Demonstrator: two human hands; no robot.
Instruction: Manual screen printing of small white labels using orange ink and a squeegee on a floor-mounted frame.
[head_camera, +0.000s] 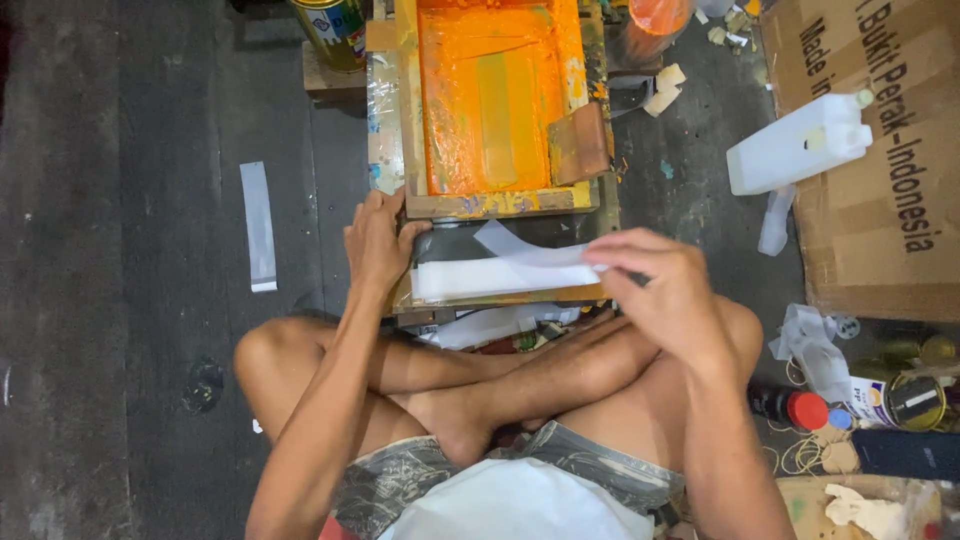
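dark floor workspace. my left hand (375, 240) grips screen frame (500, 202) near edge; right hand (665, 290) pinches plastic strip (520, 248). i keep strip flat, square to stack (490, 277).

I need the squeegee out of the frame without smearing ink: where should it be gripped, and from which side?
Probably grip the squeegee by its upper wooden edge, coming from the right, over the printing frame's right rail. It leans on that side, and the orange ink lies to its left.
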